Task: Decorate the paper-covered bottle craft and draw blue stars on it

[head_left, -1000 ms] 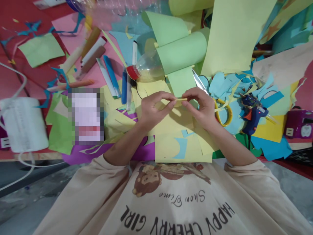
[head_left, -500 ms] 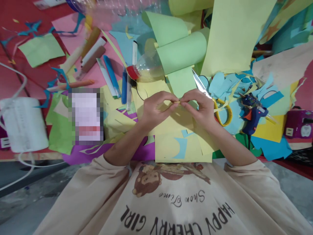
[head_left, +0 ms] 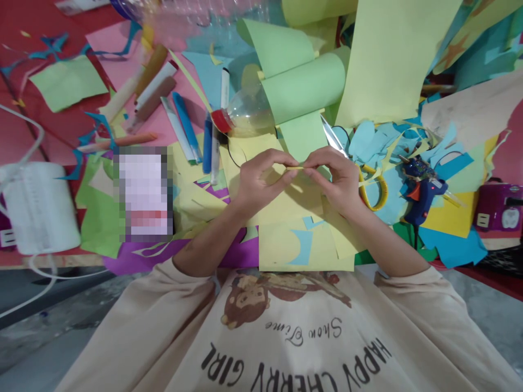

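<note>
Between my fingertips is a thin, small strip of yellow paper (head_left: 295, 167), mostly covered by the fingers. My left hand (head_left: 261, 177) pinches it from the left, thumb below and fingers above. My right hand (head_left: 335, 173) pinches its other end, and the two hands' fingertips almost touch. Yellow paper sheets (head_left: 286, 204) lie beneath both hands. Just beyond my right hand, scissors with yellow handles (head_left: 373, 190) rest with their blades pointing away. A clear bottle with a red cap (head_left: 249, 111) lies on its side beyond my hands, partly wrapped in green paper (head_left: 310, 84).
Several markers (head_left: 186, 128) and a phone with a blurred screen (head_left: 146, 193) lie to the left, near a white device with cables (head_left: 41, 207). On the right are blue paper scraps (head_left: 371, 141), a blue glue gun (head_left: 427, 198) and a purple box (head_left: 499, 207).
My fingers have shifted slightly on the yellow paper strip, and a little more of it shows between the fingertips. The things around my hands have stayed in place.
</note>
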{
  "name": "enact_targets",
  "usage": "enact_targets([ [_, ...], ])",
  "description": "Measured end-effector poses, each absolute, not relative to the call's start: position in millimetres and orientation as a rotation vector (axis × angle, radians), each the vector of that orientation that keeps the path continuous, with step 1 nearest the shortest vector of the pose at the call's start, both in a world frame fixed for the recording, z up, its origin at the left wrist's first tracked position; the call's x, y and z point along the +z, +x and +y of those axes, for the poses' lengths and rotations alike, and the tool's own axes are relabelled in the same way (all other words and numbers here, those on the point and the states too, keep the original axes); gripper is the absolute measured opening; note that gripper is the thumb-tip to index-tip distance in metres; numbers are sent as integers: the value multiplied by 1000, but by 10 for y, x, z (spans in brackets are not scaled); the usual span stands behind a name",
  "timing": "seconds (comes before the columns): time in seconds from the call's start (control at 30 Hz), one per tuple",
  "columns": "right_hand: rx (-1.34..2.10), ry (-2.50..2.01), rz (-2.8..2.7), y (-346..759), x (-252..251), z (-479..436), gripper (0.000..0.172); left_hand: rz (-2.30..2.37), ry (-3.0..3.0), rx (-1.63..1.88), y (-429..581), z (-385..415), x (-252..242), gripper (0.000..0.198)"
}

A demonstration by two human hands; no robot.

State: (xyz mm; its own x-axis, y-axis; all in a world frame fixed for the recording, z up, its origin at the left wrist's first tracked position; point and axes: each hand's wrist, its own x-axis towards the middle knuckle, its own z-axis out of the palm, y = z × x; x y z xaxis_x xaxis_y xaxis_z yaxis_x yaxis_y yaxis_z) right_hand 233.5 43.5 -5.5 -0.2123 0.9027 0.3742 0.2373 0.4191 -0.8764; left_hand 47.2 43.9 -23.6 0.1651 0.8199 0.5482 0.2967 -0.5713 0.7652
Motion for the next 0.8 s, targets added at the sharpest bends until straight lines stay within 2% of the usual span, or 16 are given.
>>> enact_targets([
  [0.3,816,-947,-1760,2339,-70,434,18,970,2022,1466,485,453,-243,12],
  [0.6,845,-1036,-1764,2330,-50,416,26,1108,2008,1364,472,430,-235,31],
  [0.8,906,-968,-1671,2342,-65,424,16,1130,1804,1329,462,423,-221,29],
])
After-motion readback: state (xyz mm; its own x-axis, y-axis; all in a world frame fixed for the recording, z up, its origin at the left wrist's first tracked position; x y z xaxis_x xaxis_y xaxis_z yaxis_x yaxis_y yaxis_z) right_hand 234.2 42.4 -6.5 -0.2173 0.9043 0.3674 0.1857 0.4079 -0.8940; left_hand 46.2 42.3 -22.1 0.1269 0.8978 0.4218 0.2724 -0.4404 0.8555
